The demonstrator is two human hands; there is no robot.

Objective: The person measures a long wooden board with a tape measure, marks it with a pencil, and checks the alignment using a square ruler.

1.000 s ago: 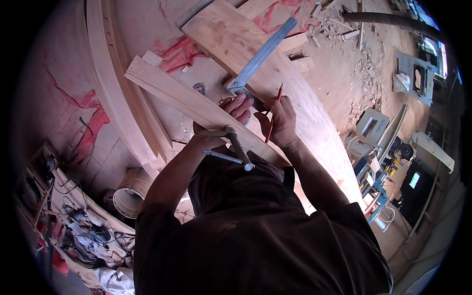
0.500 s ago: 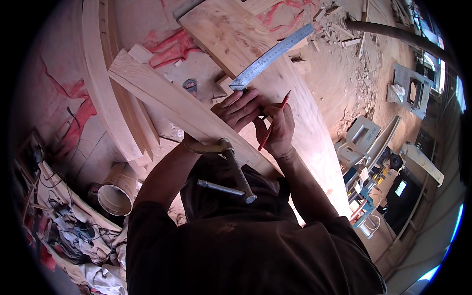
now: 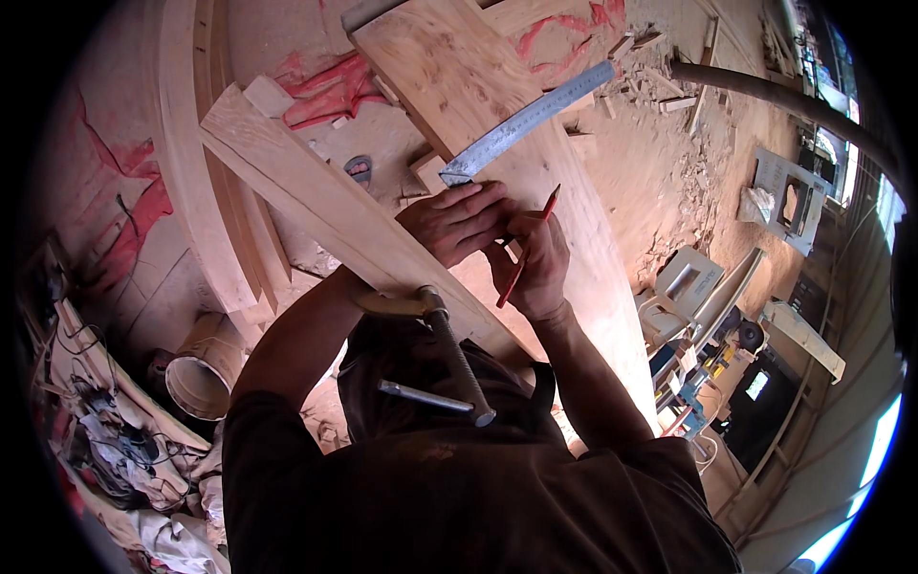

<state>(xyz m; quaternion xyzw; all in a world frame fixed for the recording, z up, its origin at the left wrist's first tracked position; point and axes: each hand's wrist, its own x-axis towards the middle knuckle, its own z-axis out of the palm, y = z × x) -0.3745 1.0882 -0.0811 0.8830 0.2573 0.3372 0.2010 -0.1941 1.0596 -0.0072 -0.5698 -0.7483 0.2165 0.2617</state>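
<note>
My left hand grips the near end of a long metal ruler that lies slanted across a wide wooden plank. Pressed against the left hand, my right hand holds a red pencil with its tip pointing down at the plank. A narrower plank runs diagonally under my left forearm. A metal clamp sits on that narrower plank's near end, close to my body.
A curved wooden piece lies at the left. A white bucket and tangled power tools with cords sit at the lower left. Wood scraps litter the sawdust floor. Machines and tool cases stand at the right.
The ruler has turned flatter across the wide plank. Both hands have drawn together at its near end, and the pencil has tipped down toward the wood.
</note>
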